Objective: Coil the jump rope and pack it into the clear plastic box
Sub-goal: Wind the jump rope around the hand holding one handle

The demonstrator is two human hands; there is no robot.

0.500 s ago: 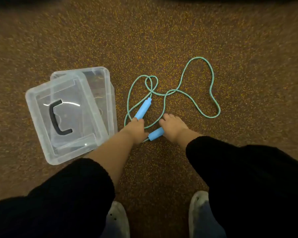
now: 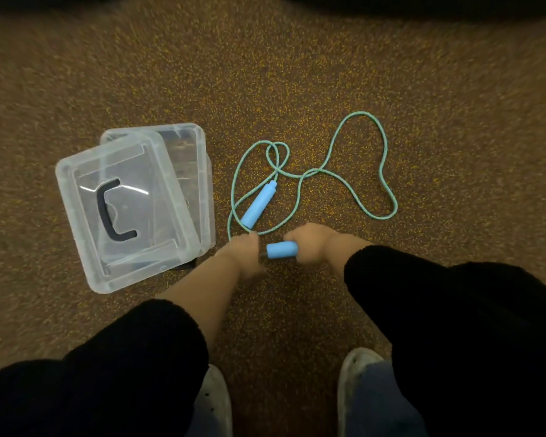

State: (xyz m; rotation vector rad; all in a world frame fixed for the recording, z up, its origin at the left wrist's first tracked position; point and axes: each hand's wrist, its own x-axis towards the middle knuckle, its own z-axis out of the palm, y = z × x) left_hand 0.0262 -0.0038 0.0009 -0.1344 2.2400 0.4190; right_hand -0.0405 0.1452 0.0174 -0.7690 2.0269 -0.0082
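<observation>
The jump rope lies on the carpet, its teal cord spread in loose loops. One blue handle rests on the floor at a slant. My right hand grips the other blue handle, which lies level and points left. My left hand is closed round the cord just beside that handle's tip. The clear plastic box stands to the left, and its clear lid with a black grip lies askew over it.
Brown speckled carpet surrounds everything. My two pale shoes stand at the bottom of the view, below my black sleeves. The box's right wall is about a hand's width from the rope's left loop.
My right hand has turned the near handle level and drawn it slightly toward me. My left hand has left the slanted handle's lower end and closed on the cord by the held handle.
</observation>
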